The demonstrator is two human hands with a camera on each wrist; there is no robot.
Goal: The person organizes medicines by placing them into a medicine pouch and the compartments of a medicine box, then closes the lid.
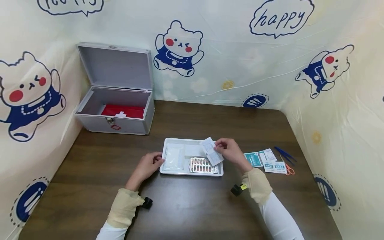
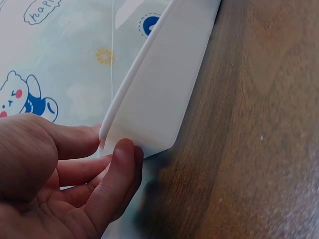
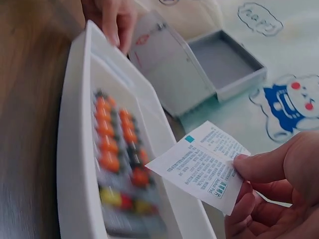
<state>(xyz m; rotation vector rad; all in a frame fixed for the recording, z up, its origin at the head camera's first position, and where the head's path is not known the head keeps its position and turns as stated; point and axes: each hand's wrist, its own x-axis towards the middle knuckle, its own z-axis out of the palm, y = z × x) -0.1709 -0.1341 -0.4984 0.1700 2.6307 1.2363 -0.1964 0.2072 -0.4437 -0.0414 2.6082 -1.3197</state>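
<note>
Right hand (image 1: 230, 150) pinches alcohol pad packet (image 1: 211, 151) over white tray's (image 1: 192, 174) right end, near capsule blister packs (image 1: 201, 165). Left hand (image 1: 147, 165) grips tray's left rim. Likely packet transfer, in or out unclear; next move wants tray steady, packet clear of rim.

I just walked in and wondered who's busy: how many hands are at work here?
2. The left hand grips the left end of the white tray; the right hand pinches a white packet over the tray's right side.
</note>
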